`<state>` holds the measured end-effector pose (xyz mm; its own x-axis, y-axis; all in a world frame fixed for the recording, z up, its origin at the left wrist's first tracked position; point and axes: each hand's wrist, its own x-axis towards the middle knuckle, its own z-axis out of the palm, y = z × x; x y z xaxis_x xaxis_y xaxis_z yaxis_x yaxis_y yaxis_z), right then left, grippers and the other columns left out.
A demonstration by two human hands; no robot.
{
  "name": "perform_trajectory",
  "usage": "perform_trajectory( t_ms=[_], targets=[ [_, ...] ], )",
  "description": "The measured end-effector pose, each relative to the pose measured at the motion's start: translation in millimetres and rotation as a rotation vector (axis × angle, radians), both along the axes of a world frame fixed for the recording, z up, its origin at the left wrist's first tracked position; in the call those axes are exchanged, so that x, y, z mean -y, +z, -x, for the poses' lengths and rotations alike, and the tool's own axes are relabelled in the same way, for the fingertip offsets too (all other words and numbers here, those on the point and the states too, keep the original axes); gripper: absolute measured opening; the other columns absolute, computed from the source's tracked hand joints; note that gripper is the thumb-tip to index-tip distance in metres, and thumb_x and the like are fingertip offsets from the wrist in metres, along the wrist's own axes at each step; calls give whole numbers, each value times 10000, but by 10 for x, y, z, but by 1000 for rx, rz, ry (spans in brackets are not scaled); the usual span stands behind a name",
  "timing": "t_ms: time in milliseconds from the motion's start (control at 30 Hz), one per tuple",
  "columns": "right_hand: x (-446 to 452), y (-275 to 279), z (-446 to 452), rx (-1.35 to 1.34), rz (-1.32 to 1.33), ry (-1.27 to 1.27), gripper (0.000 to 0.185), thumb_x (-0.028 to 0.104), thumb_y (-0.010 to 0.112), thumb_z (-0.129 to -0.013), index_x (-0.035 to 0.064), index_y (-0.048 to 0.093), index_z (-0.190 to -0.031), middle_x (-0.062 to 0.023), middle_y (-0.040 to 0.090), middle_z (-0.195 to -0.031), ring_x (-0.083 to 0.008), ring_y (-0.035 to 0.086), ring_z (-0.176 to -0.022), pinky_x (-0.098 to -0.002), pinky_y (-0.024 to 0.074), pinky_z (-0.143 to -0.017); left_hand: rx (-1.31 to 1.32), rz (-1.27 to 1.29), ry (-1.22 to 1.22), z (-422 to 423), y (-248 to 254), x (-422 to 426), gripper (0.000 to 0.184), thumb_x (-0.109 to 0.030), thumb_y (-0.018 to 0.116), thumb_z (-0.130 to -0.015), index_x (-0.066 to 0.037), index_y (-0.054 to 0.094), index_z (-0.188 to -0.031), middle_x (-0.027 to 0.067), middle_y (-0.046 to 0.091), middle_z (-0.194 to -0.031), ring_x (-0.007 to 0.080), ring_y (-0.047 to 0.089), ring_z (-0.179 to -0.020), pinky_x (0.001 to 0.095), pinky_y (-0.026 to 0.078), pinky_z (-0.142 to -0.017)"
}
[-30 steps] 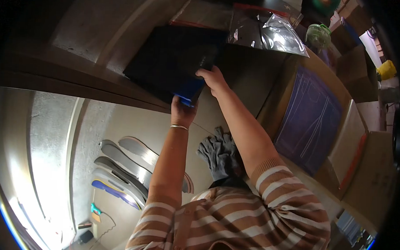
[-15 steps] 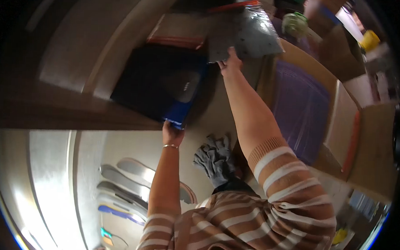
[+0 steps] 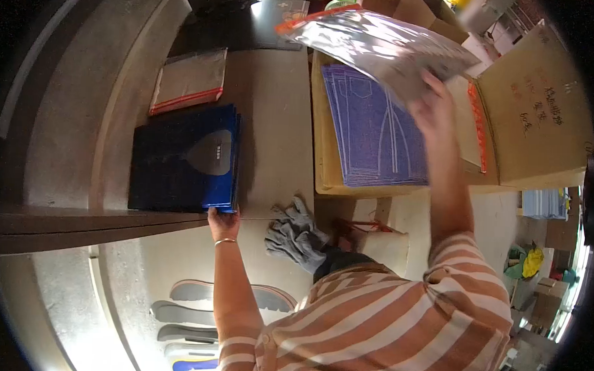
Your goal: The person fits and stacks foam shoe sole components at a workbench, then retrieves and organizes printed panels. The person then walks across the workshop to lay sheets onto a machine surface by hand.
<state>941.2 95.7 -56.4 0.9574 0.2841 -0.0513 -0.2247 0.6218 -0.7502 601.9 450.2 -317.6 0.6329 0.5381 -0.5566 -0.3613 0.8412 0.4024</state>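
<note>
My left hand (image 3: 224,221) grips the lower edge of a stack of dark blue flat packets (image 3: 173,165), which lies on the table and bears a grey rounded panel with a small label. My right hand (image 3: 434,105) is raised over an open carton (image 3: 320,163) and is closed on a shiny clear plastic bag (image 3: 393,42) with an orange strip along one edge. The bag is tilted, and its contents are hard to make out through the glare. Under it in the carton lie several blue-purple packets (image 3: 367,135) with white line drawings.
Beside the blue stack lies another clear bag with an orange edge (image 3: 188,83). Grey gloves (image 3: 298,234) rest near my body. Several sole-shaped pieces (image 3: 188,312) lie at lower left. A carton flap with handwriting (image 3: 542,109) stands out on the right.
My right hand has carried the plastic bag rightward, from above the table to over the carton. My left hand stays on the blue stack, which appears further left as the view shifts.
</note>
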Motion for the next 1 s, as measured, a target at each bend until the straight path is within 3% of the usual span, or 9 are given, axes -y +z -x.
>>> perform_trajectory(
  t_ms=[133,267,433,567,633,700,767,900,1000],
  targets=[
    [1145,84,414,72,323,-195,414,171,591,-843,24,481,-1215,-130,547,-1205,-284,567,-1046,-436,451,-921,-74,41,58,-18,-102,-42,360,-296,579,-806,-104,557,-1110,87,612,-1087,282,578,-985,451,494,-839],
    [1847,-96,528,-158,615,-37,445,238,614,-841,30,486,-1213,-110,575,-1160,-265,580,-1022,-414,472,-894,-40,57,46,12,-211,-78,324,-290,538,-835,-92,555,-1090,104,610,-1074,297,579,-969,471,496,-841],
    [2034,-122,562,-220,914,250,424,391,634,-832,25,602,-1043,-101,666,-820,-192,650,-652,-303,531,-540,-83,94,62,-20,-70,-42,298,-282,509,-859,-88,555,-1080,103,609,-1070,295,579,-963,478,492,-864],
    [1825,250,700,-191,1081,352,444,458,565,-864,19,628,-847,-101,658,-700,-158,627,-547,-248,464,-439,-104,55,58,-18,-62,-32,288,-272,518,-854,-94,556,-1078,94,613,-1051,287,583,-934,455,500,-825],
    [1588,450,782,-225,1654,680,520,495,552,-861,-17,640,-859,-111,634,-637,-171,629,-546,-266,481,-443,-49,12,-15,-5,-202,-77,350,-342,526,-848,-92,550,-1091,93,624,-1039,268,599,-912,434,505,-772],
    [1278,599,866,-119,1643,845,474,423,540,-892,-39,613,-971,-107,644,-670,-182,641,-575,-278,502,-480,32,41,-22,-16,-279,-100,339,-342,485,-878,-94,535,-1105,85,621,-1039,261,599,-911,431,507,-764],
    [816,570,1026,199,1038,701,389,308,521,-919,-27,559,-1115,-129,662,-820,-199,662,-710,-298,533,-598,-123,49,31,-56,-126,-19,321,-327,457,-896,-92,529,-1101,78,621,-1024,250,599,-906,423,507,-765],
    [-887,-107,1438,167,430,759,446,242,540,-915,-12,441,-1268,-182,565,-1137,-252,612,-970,-356,511,-841,-14,29,39,-79,-89,3,308,-329,445,-903,-104,524,-1098,53,621,-1005,224,599,-893,402,501,-740],
    [-2083,-1110,1449,162,513,569,516,258,631,-862,0,402,-1246,-181,472,-1187,-244,565,-981,-356,499,-863,38,58,48,-60,-169,-46,326,-328,425,-900,-124,530,-1132,67,622,-1060,255,598,-905,402,511,-727]
  ],
)
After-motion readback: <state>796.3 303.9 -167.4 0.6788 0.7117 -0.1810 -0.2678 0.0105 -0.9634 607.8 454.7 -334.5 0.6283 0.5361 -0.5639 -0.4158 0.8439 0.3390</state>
